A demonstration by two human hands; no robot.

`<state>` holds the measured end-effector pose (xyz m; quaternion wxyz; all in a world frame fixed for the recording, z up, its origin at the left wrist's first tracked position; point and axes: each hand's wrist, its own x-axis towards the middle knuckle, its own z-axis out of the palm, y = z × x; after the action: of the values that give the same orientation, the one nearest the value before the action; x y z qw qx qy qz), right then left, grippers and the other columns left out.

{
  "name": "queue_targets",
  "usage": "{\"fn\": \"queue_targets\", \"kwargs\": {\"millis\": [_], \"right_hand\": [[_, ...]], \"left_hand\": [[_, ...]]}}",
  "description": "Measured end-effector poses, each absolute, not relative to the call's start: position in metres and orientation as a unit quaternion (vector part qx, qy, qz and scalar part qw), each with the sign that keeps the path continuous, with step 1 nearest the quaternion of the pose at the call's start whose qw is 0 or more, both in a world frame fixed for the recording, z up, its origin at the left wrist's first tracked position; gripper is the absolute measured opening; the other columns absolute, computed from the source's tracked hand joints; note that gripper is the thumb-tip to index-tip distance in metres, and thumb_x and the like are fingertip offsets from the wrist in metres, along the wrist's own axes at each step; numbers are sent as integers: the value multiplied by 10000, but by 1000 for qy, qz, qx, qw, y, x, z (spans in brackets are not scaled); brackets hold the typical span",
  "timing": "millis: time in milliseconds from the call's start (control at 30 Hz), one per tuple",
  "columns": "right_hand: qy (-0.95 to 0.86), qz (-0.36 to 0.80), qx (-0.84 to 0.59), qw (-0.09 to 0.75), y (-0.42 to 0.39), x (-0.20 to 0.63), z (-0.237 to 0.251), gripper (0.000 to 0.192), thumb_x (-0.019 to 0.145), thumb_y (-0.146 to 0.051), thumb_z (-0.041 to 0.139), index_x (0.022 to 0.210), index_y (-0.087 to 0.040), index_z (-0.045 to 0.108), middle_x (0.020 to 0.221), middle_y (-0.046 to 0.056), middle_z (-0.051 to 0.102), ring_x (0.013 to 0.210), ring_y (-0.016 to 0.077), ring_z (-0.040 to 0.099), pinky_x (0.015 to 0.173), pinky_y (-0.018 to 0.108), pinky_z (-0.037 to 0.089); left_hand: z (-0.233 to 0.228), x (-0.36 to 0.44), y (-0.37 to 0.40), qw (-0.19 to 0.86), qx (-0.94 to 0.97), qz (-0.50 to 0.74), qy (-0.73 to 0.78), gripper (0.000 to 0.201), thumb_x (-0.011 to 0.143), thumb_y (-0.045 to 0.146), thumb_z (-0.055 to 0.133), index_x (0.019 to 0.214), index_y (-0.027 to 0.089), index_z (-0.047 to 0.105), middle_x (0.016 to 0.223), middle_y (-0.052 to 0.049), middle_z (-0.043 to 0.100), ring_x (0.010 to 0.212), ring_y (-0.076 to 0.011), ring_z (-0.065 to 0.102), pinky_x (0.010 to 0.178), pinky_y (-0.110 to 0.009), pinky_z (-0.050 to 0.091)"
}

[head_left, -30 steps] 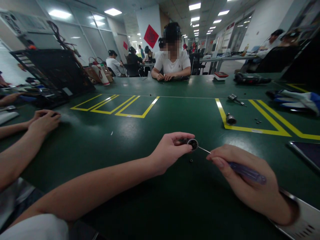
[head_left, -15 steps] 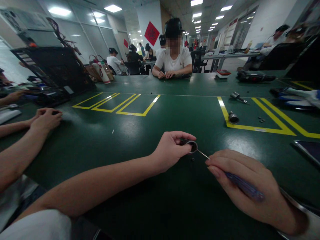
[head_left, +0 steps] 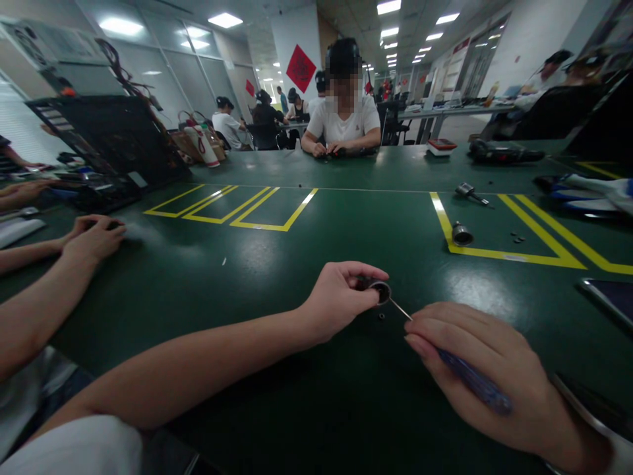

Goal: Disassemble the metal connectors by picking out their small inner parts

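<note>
While you sat at the dark green work table (head_left: 277, 264), your left hand (head_left: 336, 300) pinched a small round metal ring-shaped part (head_left: 380, 291) between thumb and fingertips, holding it just above the table surface near the middle of your view. Your right hand (head_left: 489, 376) was closed around a slim screwdriver with a translucent blue-purple handle (head_left: 469, 381), its thin steel shaft pointing up and left so the tip met the ring's open face. The view was too small to show whether the tip sat in a screw head or merely rested against the rim.

Directly below the ring, a tiny dark screw-like piece (head_left: 381, 316) lay loose on the table. It looked easy to brush away with a knuckle or the shaft, and against the dark surface it would have been hard to find again.

Your pinch covered only one side of the ring. Had you pressed too hard with the tool, the part could have twisted out of your fingers, or the tip could have skidded off and jabbed your left thumb. A tilted shaft might also have chewed up a small fastener.

To your left, another person's hands (head_left: 91, 237) rested on the table, well apart from yours. Farther right, a short metal cylinder (head_left: 461, 234) stood on a yellow tape line (head_left: 499, 256).
</note>
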<state>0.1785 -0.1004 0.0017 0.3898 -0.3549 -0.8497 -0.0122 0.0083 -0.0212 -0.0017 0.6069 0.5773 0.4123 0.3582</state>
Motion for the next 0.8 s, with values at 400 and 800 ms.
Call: {"fn": "queue_targets", "kwargs": {"millis": [400, 800], "right_hand": [[-760, 129, -420, 479, -101, 183, 3, 138, 864, -161, 483, 821, -241, 586, 720, 3, 645, 649, 143, 616, 570, 270, 484], [-710, 185, -467, 494, -96, 177, 3, 136, 873, -259, 510, 802, -233, 624, 717, -13, 654, 632, 122, 614, 554, 229, 487]], "left_hand": [[-4, 7, -18, 616, 569, 365, 404, 232, 657, 52, 649, 880, 109, 680, 825, -57, 693, 748, -137, 645, 729, -297, 536], [4, 7, -22, 673, 529, 348, 382, 260, 652, 51, 652, 905, 104, 675, 788, -49, 682, 730, -140, 635, 757, -339, 515]]}}
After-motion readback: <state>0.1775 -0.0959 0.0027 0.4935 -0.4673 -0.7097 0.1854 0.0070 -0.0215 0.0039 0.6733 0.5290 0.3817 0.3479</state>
